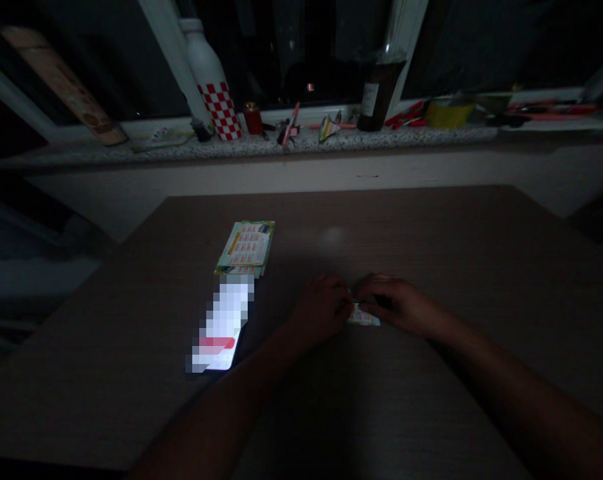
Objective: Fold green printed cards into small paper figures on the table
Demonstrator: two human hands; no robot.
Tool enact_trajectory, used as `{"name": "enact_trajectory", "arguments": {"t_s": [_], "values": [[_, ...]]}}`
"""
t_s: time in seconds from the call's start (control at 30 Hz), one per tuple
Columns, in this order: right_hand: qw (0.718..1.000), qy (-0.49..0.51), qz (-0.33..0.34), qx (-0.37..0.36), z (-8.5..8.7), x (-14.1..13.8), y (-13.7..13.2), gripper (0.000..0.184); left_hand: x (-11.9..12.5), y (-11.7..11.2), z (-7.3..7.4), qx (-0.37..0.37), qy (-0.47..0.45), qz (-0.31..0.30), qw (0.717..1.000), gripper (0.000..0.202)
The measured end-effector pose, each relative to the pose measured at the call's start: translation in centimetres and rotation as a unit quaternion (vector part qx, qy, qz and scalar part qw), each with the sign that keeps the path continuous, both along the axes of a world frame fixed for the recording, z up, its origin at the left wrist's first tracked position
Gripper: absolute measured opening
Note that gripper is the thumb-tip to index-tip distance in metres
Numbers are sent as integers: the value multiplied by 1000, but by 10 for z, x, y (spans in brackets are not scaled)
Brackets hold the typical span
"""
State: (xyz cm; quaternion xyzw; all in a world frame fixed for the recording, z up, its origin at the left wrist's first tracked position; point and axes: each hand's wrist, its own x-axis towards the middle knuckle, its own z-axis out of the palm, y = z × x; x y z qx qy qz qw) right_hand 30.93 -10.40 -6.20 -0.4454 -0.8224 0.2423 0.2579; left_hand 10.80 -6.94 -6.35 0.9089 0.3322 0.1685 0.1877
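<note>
A small piece of printed paper [365, 316], apparently folded, lies on the dark wooden table [131, 300] between my hands. My left hand [324, 305] closes on its left side, the fingertips pressed to the paper near the tabletop. From the other side my right hand [401, 303] pinches its upper right part with thumb and fingers. Much of the paper is hidden beneath the fingers, and the light is dim. Left of my hands lies a phone [221, 323] with a lit, blurred-out screen. Just beyond it rests a stack of printed calendar cards [246, 245].
Behind the table runs a granite windowsill [156, 155]. On it stand a white bottle with red checks [216, 87], a red jar [252, 119], a dark bag [376, 100], a yellow container [448, 113] and a folded paper shape [328, 127]. A tall tube [64, 83] leans at left.
</note>
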Motion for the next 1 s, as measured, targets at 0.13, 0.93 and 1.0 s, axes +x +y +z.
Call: {"name": "enact_trajectory", "arguments": {"t_s": [0.13, 0.93, 1.0], "values": [[1000, 12, -11, 2, -2, -1, 0, 13, 2, -2, -1, 1, 0, 16, 1000, 10], [998, 34, -39, 37, -8, -6, 1, 16, 7, -11, -2, 19, 12, 66, 998, 8], [998, 29, -39, 38, -8, -7, 1, 16, 7, -11, -2, 18, 9, 66, 998, 8]]}}
